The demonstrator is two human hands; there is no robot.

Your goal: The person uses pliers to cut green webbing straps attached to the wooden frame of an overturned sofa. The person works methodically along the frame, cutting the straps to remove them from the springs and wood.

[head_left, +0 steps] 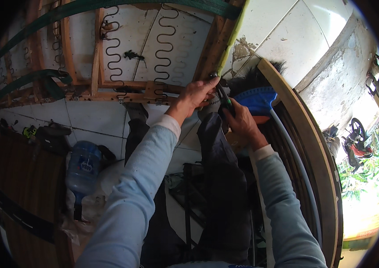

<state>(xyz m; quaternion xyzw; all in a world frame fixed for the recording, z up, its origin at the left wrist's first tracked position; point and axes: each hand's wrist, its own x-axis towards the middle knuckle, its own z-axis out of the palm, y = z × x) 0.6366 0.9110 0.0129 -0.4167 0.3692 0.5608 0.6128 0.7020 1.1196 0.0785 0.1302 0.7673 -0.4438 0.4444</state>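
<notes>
My right hand (243, 118) is closed on the green-and-black handle of a metal hand tool (226, 102), like pliers. My left hand (196, 96) is pinched at the tool's upper end, beside the frame's corner; what its fingers hold is hard to make out. Above them stands a wooden furniture frame (96, 53) with zigzag springs (165, 40), green webbing (42, 29) and a pale yellow-green edge (230, 42) at its right.
A blue broom or dustpan-like object (254, 100) and leaning wooden frame (314, 147) stand at right, with an opening to a motorbike (359, 143) and plants beyond. A blue water jug (82, 167) and brown board (22, 192) lie at lower left, on tiled floor (93, 120).
</notes>
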